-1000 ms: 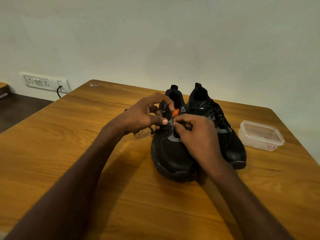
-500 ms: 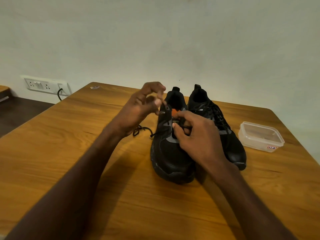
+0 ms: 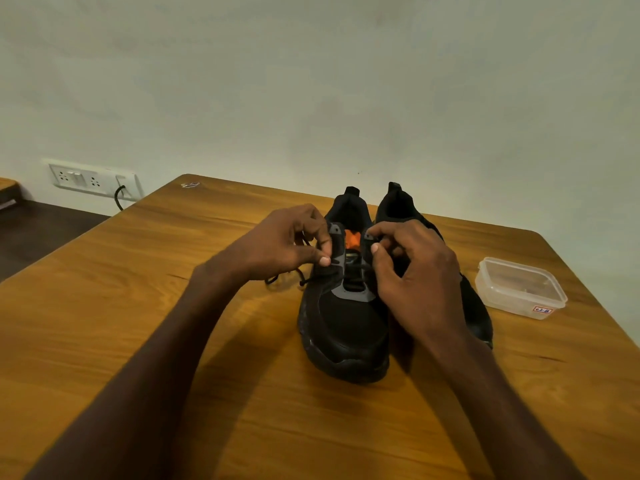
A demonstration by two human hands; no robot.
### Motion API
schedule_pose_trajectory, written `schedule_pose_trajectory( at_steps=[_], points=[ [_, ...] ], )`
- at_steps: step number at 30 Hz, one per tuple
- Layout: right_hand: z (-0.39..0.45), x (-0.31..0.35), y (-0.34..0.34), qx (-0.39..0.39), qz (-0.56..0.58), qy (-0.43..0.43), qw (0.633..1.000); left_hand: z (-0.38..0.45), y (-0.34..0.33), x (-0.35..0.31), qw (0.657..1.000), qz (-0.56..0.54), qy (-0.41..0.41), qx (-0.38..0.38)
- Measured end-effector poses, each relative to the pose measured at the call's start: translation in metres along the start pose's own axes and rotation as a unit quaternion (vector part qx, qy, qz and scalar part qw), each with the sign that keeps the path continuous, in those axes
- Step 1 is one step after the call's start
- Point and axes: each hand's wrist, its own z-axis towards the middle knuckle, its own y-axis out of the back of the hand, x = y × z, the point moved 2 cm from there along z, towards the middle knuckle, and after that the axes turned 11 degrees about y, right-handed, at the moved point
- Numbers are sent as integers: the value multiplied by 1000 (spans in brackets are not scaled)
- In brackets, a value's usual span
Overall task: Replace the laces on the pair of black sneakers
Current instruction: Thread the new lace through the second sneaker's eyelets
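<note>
Pinching the black lace (image 3: 304, 277) with our left hand (image 3: 287, 245), we steady the right eyelet flap with our right hand (image 3: 412, 271); the near sneaker (image 3: 343, 327) points toe-first toward us.

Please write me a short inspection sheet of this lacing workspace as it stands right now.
Surface: wooden table, shoes standing on it.
Job's things: near sneaker, toe toward the camera, orange tongue showing; black lace trails from it onto the table; second sneaker beside it, mostly hidden by the right hand.
Clutter: clear plastic container with a small label, right of the shoes.
Grippers: left hand pinches the lace at the near sneaker's eyelets; right hand pinches at the opposite eyelet row.
Cables: black cable hangs from the wall socket panel.
Surroundings: plain pale wall.
</note>
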Motion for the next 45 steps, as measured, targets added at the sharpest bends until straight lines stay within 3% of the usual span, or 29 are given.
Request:
schedule_pose_trajectory(
  at_steps=[5, 12, 14, 16, 18, 19, 20, 21, 24, 27, 30, 33, 35, 36, 39, 41, 43, 45],
  points=[
    [-1, 4, -7, 83, 7, 33, 996, 0, 0, 7, 999, 9, 2, 33],
    [-2, 6, -9, 113, -9, 26, 993, 1, 0, 14, 1000, 1, -7, 27],
    [-3, 7, -9, 121, -21, 29, 992, 0, 1, 10, 997, -71, -13, 6],
    [-2, 7, -8, 124, -48, 33, 991, -2, 8, 3, 964, -262, -42, -12],
    [-1, 7, -6, 123, -70, 29, 990, -6, 16, -2, 874, -482, -56, 11],
    [-1, 6, -5, 123, -72, 25, 989, -7, 18, -3, 846, -531, -50, 11],
    [-1, 7, -5, 122, -72, 21, 990, -8, 19, -1, 848, -529, -38, 0],
    [-1, 8, -5, 119, -72, 19, 990, -7, 19, 0, 875, -484, -24, -13],
    [-1, 11, -5, 103, -74, 16, 992, -6, 12, 3, 975, -222, -1, -17],
    [-1, 11, -5, 99, -68, 13, 993, -4, 1, 4, 993, -103, 42, 28],
    [0, 10, -6, 95, -59, 17, 994, -1, -7, 3, 999, -25, 31, 34],
    [-1, 9, -6, 99, -54, 18, 993, -1, -8, 1, 999, -26, 11, 27],
    [-1, 9, -5, 102, -54, 18, 993, -2, -1, -2, 992, -125, -16, 1],
    [-1, 9, -5, 106, -55, 15, 993, -3, 5, -4, 978, -206, -33, -16],
    [-2, 9, -4, 117, -66, 2, 991, -7, 19, -4, 889, -453, -36, -54],
    [-2, 8, -6, 122, -73, 1, 990, -7, 22, 1, 900, -429, -26, -73],
    [-2, 7, -7, 124, -71, -6, 990, -6, 19, 4, 955, -290, -12, -58],
    [-2, 7, -7, 124, -67, -9, 990, -5, 12, 6, 987, -157, 11, -13]
  ],
)
